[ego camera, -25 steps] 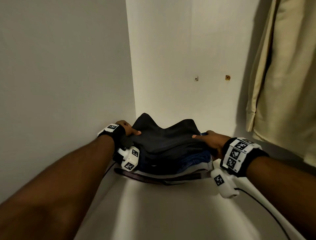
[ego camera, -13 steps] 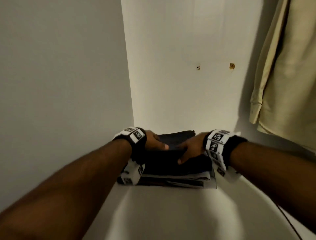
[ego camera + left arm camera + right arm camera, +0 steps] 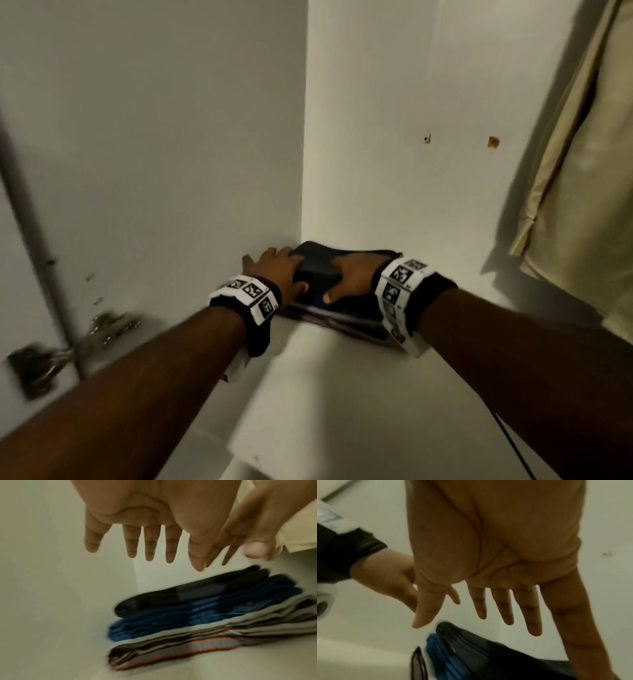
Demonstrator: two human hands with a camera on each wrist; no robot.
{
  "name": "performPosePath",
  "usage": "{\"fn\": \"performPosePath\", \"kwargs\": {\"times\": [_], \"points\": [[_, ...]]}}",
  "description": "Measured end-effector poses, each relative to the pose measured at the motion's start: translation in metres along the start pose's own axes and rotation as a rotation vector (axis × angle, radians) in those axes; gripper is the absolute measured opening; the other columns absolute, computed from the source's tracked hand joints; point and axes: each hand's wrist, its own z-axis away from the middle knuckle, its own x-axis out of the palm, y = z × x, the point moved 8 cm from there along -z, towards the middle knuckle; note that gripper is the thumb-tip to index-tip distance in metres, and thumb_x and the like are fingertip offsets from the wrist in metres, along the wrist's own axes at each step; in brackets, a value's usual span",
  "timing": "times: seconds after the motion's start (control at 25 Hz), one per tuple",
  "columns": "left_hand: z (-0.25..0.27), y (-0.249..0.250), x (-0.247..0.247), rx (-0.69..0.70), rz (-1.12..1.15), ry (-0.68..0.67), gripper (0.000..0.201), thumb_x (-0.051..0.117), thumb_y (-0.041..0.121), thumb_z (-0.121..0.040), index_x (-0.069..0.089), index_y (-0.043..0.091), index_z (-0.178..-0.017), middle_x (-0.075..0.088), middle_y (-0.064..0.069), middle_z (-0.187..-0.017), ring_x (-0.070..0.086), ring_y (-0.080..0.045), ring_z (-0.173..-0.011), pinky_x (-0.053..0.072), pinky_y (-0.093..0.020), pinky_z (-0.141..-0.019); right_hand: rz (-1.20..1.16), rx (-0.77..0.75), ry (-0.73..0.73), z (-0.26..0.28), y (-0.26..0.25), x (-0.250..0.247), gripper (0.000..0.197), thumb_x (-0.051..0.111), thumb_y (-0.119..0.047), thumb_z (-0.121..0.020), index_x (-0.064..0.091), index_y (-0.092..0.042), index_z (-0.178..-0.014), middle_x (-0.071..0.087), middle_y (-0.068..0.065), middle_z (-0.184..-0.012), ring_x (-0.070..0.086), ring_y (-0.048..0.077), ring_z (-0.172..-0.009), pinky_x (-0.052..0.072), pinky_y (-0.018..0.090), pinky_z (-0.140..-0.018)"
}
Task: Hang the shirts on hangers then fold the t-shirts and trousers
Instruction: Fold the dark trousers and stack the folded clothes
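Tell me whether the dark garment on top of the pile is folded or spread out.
Folded. The dark garment lies as a compact layer atop the stacked pile, its rounded fold edge visible in the left wrist view.

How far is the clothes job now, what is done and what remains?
Done: a folded stack lies in the shelf corner, and a beige shirt hangs at right. In hand: left hand and right hand, fingers straight, are over the stack's top. No unfolded clothes are in view.

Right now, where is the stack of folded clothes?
In the head view the stack of folded clothes sits on the white shelf, pushed into the back left corner, with the beige shirt hanging to its right.
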Motion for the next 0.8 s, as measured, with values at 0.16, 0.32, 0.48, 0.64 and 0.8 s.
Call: {"fn": "performPosePath", "kwargs": {"times": [0.16, 0.32, 0.48, 0.64, 0.8], "points": [[0.127, -0.058, -0.031, -0.208, -0.022, 0.086, 0.054, 0.047, 0.043, -0.094, 0.031, 0.03, -0.144, 0.042, 0.001, -0.145, 0.04, -0.026, -0.13, 0.037, -0.043, -0.103, -0.047, -0.223, 0.047, 0.037, -0.114, 0.002, 0.069, 0.07, -0.051, -0.079, 0.049, -0.019, -0.136, 0.055, 0.002, -0.133, 0.053, 0.022, -0.117, 0.043, 0.031, -0.099], [0.256, -0.099, -0.034, -0.414, 0.004, 0.101, 0.049, 0.048, 0.04, -0.095, 0.037, 0.029, -0.141, 0.047, -0.002, -0.141, 0.047, -0.026, -0.125, 0.043, -0.04, -0.1, -0.044, -0.403, -0.039, 0.102, -0.221, 0.06, 0.076, 0.069, -0.054, -0.078, 0.043, -0.021, -0.141, 0.048, 0.001, -0.142, 0.047, 0.021, -0.126, 0.041, 0.032, -0.099], [0.45, -0.141, 0.005, -0.701, 0.078, 0.053, 0.043, 0.047, 0.04, -0.095, 0.044, 0.03, -0.137, 0.05, 0.0, -0.139, 0.049, -0.023, -0.124, 0.043, -0.038, -0.099, 0.062, -0.691, -0.233, 0.213, -0.365, 0.164, 0.077, 0.068, -0.057, -0.078, 0.041, -0.024, -0.142, 0.047, 0.001, -0.142, 0.048, 0.022, -0.125, 0.043, 0.036, -0.1], [0.683, -0.165, 0.045, -1.056, 0.139, -0.042, 0.03, 0.048, 0.035, -0.094, 0.057, 0.026, -0.122, 0.059, -0.002, -0.125, 0.057, -0.026, -0.111, 0.049, -0.037, -0.088, 0.154, -0.949, -0.366, 0.35, -0.502, 0.262, 0.073, 0.067, -0.056, -0.079, 0.041, -0.028, -0.141, 0.047, 0.0, -0.143, 0.049, 0.024, -0.126, 0.043, 0.037, -0.1], [0.951, -0.155, 0.059, -1.461, 0.142, -0.148, 0.031, 0.049, 0.035, -0.093, 0.056, 0.024, -0.121, 0.058, -0.005, -0.127, 0.056, -0.029, -0.114, 0.048, -0.038, -0.092, 0.255, -1.279, -0.445, 0.524, -0.642, 0.338, 0.073, 0.067, -0.056, -0.079, 0.044, -0.023, -0.139, 0.047, 0.0, -0.144, 0.046, 0.023, -0.129, 0.041, 0.036, -0.102]]}}
